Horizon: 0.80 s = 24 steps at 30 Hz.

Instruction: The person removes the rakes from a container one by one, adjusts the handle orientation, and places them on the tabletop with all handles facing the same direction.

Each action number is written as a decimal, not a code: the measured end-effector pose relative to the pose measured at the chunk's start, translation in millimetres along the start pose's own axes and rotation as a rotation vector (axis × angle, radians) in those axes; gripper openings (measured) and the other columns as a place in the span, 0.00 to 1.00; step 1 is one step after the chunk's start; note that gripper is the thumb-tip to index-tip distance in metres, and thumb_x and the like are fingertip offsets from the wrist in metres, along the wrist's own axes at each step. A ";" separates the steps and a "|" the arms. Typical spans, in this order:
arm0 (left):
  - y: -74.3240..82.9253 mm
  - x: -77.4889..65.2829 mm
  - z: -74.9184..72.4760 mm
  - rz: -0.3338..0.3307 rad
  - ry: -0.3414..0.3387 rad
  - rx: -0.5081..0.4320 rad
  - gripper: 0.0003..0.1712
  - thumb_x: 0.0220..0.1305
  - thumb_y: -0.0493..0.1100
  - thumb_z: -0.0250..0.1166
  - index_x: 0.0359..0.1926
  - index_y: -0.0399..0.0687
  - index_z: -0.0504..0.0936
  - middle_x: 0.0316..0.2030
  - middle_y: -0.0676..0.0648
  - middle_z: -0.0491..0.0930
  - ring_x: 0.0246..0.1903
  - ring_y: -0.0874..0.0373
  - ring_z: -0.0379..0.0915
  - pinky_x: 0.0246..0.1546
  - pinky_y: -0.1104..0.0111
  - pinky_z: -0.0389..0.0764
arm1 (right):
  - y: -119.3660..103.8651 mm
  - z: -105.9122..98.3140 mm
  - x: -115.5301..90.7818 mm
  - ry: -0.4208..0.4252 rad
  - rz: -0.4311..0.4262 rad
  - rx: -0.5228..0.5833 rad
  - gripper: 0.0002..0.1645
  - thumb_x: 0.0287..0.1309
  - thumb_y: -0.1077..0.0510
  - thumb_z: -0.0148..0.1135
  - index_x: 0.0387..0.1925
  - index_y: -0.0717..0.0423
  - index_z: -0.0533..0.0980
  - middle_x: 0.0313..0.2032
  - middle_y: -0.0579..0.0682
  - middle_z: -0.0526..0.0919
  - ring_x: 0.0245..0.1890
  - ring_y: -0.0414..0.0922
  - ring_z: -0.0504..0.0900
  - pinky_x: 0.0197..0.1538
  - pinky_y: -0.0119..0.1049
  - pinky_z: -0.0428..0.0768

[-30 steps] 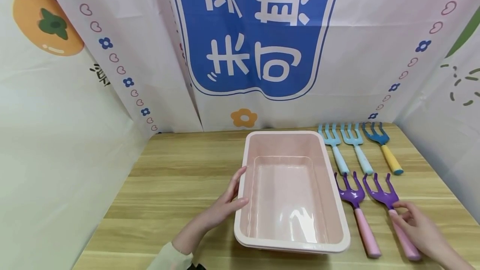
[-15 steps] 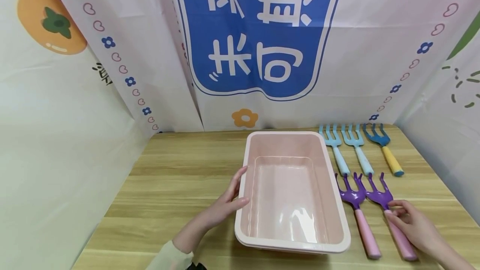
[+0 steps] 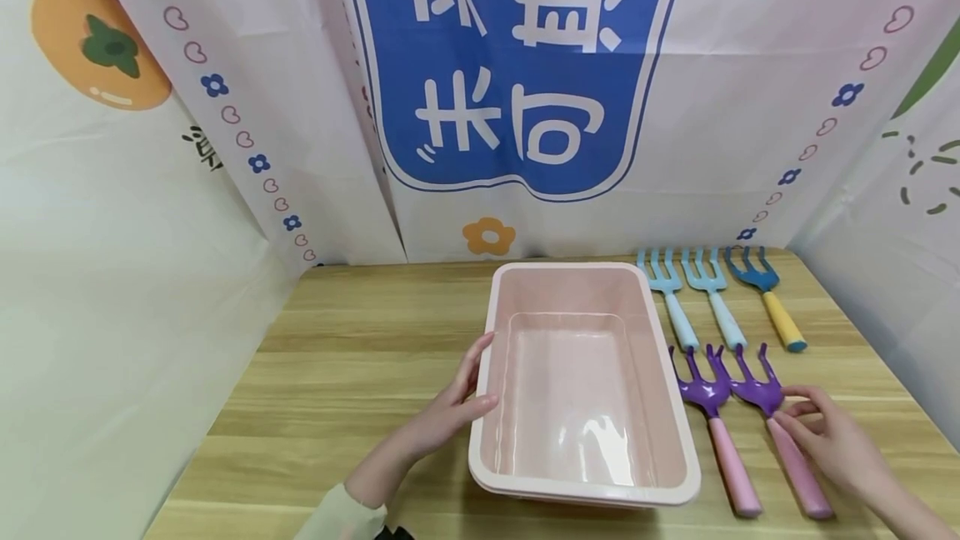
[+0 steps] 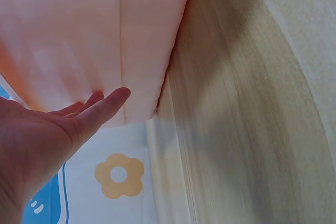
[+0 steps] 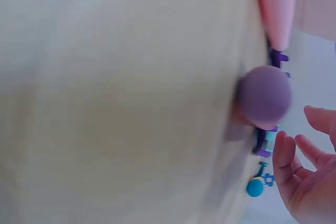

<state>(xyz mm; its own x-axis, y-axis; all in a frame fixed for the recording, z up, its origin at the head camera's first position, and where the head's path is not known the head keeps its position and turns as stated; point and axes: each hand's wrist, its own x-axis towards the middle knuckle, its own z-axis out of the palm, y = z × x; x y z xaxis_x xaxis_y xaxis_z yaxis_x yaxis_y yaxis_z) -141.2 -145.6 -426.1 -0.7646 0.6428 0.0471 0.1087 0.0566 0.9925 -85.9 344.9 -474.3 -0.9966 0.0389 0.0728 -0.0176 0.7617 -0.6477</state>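
A pale pink plastic basin (image 3: 570,390) stands on the wooden table. My left hand (image 3: 450,402) rests against its left side with fingers extended; the left wrist view shows that hand (image 4: 58,135) beside the basin's outer wall (image 4: 105,40). On the right lie two purple garden hand forks with pink handles, an inner one (image 3: 705,394) and an outer one (image 3: 798,473), their heads close together. My right hand (image 3: 832,436) is at the outer fork's neck. In the right wrist view, its loosely bent fingers (image 5: 286,161) appear apart from the handle (image 5: 265,95).
Behind the purple forks lie two light blue hand forks (image 3: 681,319) (image 3: 726,319) and a dark blue one with a yellow handle (image 3: 783,319). Bare wood (image 3: 337,382) spans the table's left. Printed cloth (image 3: 720,132) hangs at the back and sides.
The outer purple fork has shifted left toward the inner one. My right hand moved with it, then its fingers loosened around the neck. My left hand and the basin have stayed put.
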 end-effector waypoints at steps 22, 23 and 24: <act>0.5 -1.6 -2.3 0.009 0.002 0.029 0.44 0.71 0.46 0.55 0.76 0.59 0.36 0.70 0.30 0.47 0.66 0.35 0.52 0.58 0.58 0.68 | -65.0 -17.0 23.1 0.049 -0.213 0.125 0.24 0.65 0.65 0.59 0.60 0.66 0.65 0.39 0.46 0.76 0.29 0.31 0.76 0.18 0.35 0.74; 0.9 -1.8 -2.7 0.004 0.006 0.040 0.44 0.71 0.46 0.55 0.76 0.59 0.37 0.70 0.30 0.48 0.66 0.36 0.52 0.58 0.59 0.69 | -67.4 -17.5 25.1 0.055 -0.228 0.131 0.24 0.65 0.65 0.59 0.60 0.66 0.65 0.39 0.42 0.76 0.29 0.31 0.76 0.18 0.35 0.74; 1.7 -2.1 -3.3 -0.002 0.009 0.054 0.44 0.71 0.47 0.55 0.76 0.59 0.37 0.71 0.31 0.48 0.66 0.36 0.53 0.57 0.59 0.70 | -70.1 -18.0 26.7 0.062 -0.242 0.137 0.24 0.65 0.66 0.59 0.59 0.66 0.65 0.38 0.40 0.76 0.29 0.31 0.76 0.18 0.36 0.75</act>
<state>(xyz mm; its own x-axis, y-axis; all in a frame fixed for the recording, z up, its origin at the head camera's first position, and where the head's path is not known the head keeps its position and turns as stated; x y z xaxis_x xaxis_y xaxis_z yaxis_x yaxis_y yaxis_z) -141.4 -149.4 -424.1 -0.7707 0.6355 0.0467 0.1416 0.0993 0.9849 -109.9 304.3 -413.4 -0.9554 -0.0909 0.2811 -0.2693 0.6595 -0.7018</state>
